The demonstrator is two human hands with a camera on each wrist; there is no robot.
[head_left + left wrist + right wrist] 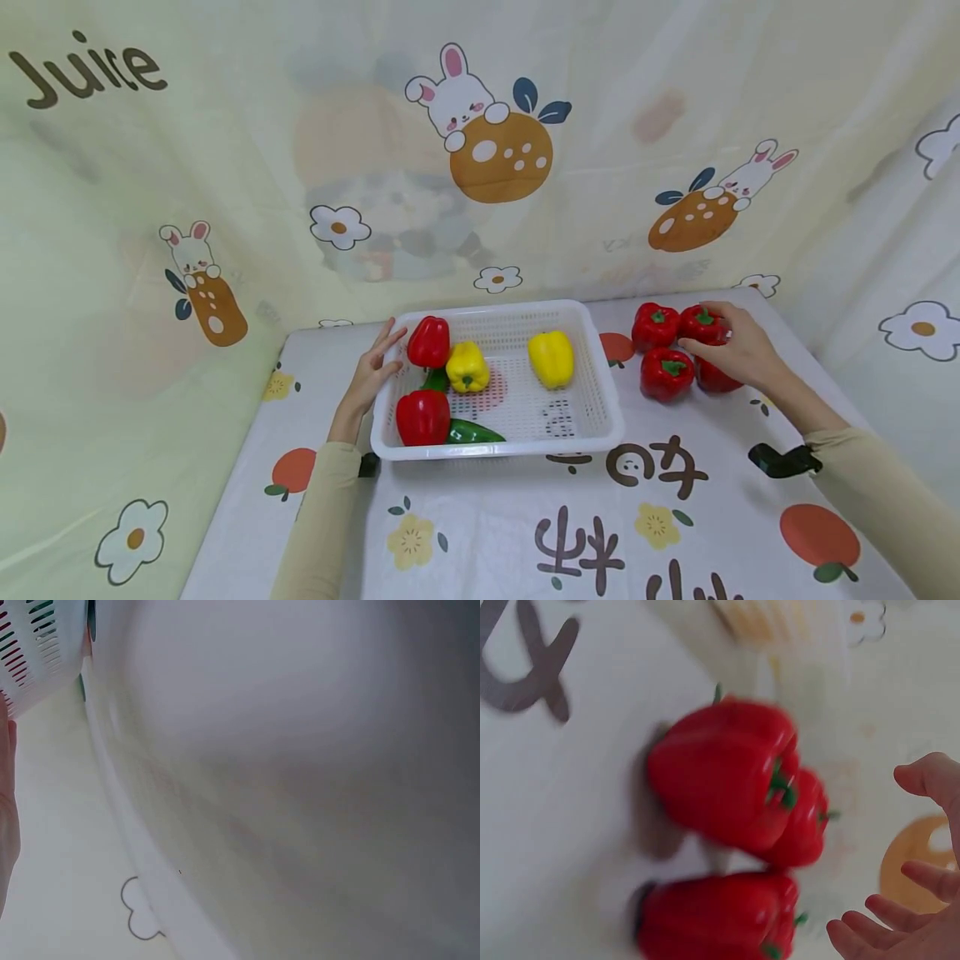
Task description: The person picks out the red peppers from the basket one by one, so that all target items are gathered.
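My left hand (366, 379) rests at the left rim of a white plastic basket (502, 451), fingers extended along it. Inside lie two red bell peppers (423, 418), a small yellow pepper (468, 367), a larger yellow pepper (551, 359), a long green pepper (474, 432) and another green one (435, 381), partly hidden. Right of the basket stands a cluster of several red bell peppers (667, 374). My right hand (738, 342) reaches over the back right red pepper (697, 322), thumb and fingers spread; the right wrist view shows these fingers (922, 879) apart and holding nothing.
A white printed cloth (480, 517) covers the table under the basket and the pepper cluster. Behind it hangs a pale curtain (600, 225) with rabbit and flower prints, which also runs down both sides. Black straps (783, 461) sit at the wrists.
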